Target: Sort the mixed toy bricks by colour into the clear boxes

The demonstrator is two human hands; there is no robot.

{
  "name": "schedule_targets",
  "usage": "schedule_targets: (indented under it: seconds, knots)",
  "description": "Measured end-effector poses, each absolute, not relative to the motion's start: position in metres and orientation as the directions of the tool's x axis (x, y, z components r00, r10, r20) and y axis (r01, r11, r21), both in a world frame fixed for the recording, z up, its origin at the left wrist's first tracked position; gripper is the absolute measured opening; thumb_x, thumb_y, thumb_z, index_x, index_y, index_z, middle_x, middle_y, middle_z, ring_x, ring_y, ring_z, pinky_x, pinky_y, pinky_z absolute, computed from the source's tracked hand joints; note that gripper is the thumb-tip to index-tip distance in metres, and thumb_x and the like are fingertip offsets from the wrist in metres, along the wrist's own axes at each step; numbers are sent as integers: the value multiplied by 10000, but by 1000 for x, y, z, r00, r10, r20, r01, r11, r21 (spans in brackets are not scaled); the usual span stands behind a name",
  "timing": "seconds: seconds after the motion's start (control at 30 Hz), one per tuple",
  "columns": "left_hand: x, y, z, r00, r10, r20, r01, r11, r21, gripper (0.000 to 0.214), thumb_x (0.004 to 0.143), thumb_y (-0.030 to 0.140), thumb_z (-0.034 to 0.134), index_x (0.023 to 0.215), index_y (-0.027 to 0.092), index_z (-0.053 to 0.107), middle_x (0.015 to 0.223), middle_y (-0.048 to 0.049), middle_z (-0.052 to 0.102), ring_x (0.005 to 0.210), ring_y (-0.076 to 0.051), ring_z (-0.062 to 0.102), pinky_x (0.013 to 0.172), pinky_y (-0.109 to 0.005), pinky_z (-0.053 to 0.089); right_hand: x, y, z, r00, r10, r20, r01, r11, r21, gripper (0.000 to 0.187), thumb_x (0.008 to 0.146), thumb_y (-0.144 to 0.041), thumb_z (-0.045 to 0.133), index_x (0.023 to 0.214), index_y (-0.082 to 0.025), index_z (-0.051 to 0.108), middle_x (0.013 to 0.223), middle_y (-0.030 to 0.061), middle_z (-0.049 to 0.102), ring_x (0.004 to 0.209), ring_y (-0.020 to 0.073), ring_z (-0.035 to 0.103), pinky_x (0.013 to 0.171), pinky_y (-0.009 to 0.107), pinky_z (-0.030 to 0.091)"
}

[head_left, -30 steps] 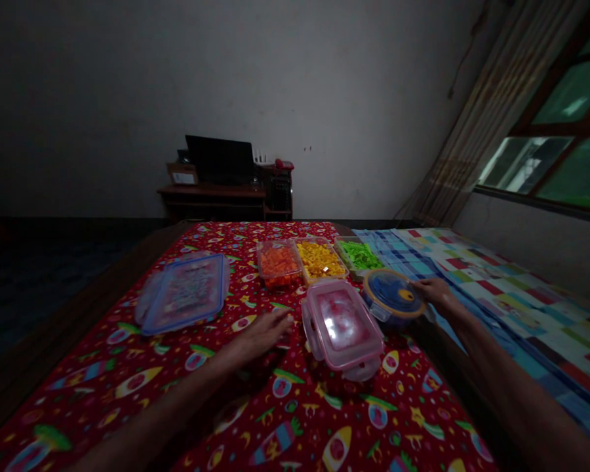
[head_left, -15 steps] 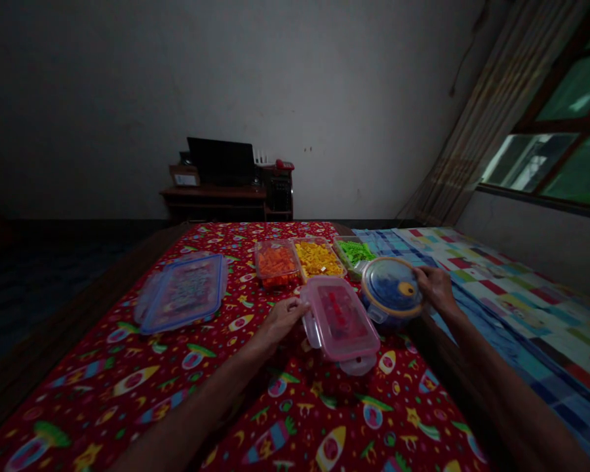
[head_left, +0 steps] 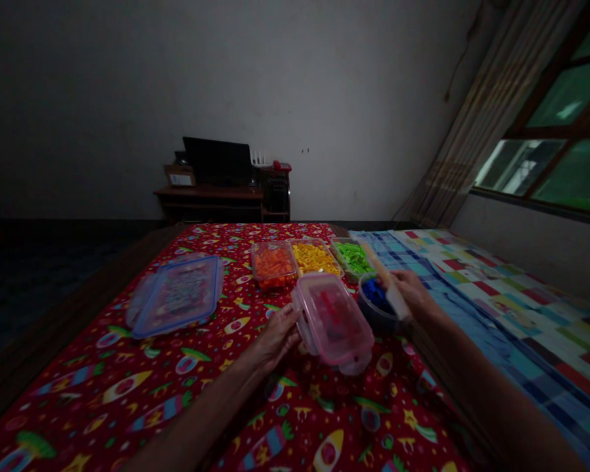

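My left hand (head_left: 281, 329) grips the left edge of a food container with a translucent pink lid (head_left: 333, 318). Red pieces show through that lid. My right hand (head_left: 409, 294) holds the round lid (head_left: 387, 286), which is tilted nearly on edge and smeared by motion. Beneath it stands a round tub (head_left: 373, 318) with blue pieces (head_left: 375, 292) inside, its right part hidden by the lid. Behind these are clear boxes of orange pieces (head_left: 274, 265), yellow pieces (head_left: 315, 259) and green pieces (head_left: 353, 256).
A box with a blue-rimmed lid (head_left: 179, 295) lies at the left on the red patterned cloth (head_left: 177, 393). To the right are a blue checked cloth (head_left: 452, 314) and a colourful patchwork cover (head_left: 526, 295). A desk with a monitor (head_left: 217, 160) stands by the far wall.
My right hand has lifted the round lid off the tub and tipped it up, uncovering the blue pieces. My left hand stays at the pink-lidded container.
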State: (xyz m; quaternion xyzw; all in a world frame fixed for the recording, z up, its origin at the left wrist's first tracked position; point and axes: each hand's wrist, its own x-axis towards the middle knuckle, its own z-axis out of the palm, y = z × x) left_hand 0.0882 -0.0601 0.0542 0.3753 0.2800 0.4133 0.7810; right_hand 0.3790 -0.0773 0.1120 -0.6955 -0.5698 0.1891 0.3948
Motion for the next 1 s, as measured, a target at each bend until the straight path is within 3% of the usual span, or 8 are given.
schedule_targets:
  seconds: [0.13,0.23,0.47,0.6,0.77,0.93,1.0]
  knots:
    - [76,-68,51,487,853,-189,-457,433,777,271,808,326,668,998,140,619,864,-72,714,702,-164,690,620,-254,585,325,-71,97,79,958,275,792,107,-601,337,837,-305,396,573,-169,554,575,22,572,531,121,476,481,218,315]
    - [68,-71,47,523,816,-244,-457,511,728,347,862,452,570,1026,147,598,850,-85,714,675,-181,690,581,-287,584,306,-66,82,-5,959,282,886,135,-444,309,864,-221,384,618,-165,563,628,47,603,563,129,487,527,234,311]
    - [74,-74,38,408,877,-253,-386,417,823,495,653,294,795,1070,116,598,929,-112,726,814,-222,700,715,-288,571,307,-66,63,-139,950,280,972,185,-146,166,805,-115,447,782,-130,610,745,93,644,613,140,505,552,240,305]
    - [73,-73,47,363,915,-177,-415,328,849,539,609,342,800,1059,114,609,943,-109,727,877,-249,691,761,-305,558,308,-75,81,-162,930,329,962,223,-158,207,869,-184,438,819,-149,636,793,95,676,689,159,574,608,239,354]
    - [37,-70,93,248,964,-95,-371,185,910,590,602,333,762,1129,146,576,922,-76,730,855,-250,694,727,-316,568,316,-87,110,-62,885,462,960,180,-216,358,932,-286,356,801,-169,667,782,91,700,677,173,613,628,256,381]
    - [-35,-45,137,-69,996,58,-169,-68,983,541,610,396,698,1088,177,567,906,-45,714,836,-242,681,681,-314,569,329,-93,107,-17,880,474,949,164,-271,369,915,-334,370,854,-174,697,850,98,726,738,200,654,659,271,420]
    - [-67,-31,149,-300,937,181,14,-186,983,532,617,445,683,1061,179,559,953,-57,700,850,-264,665,708,-348,558,333,-94,100,-10,887,463,946,158,-282,366,904,-336,376,875,-178,705,850,97,732,737,210,667,649,276,429]
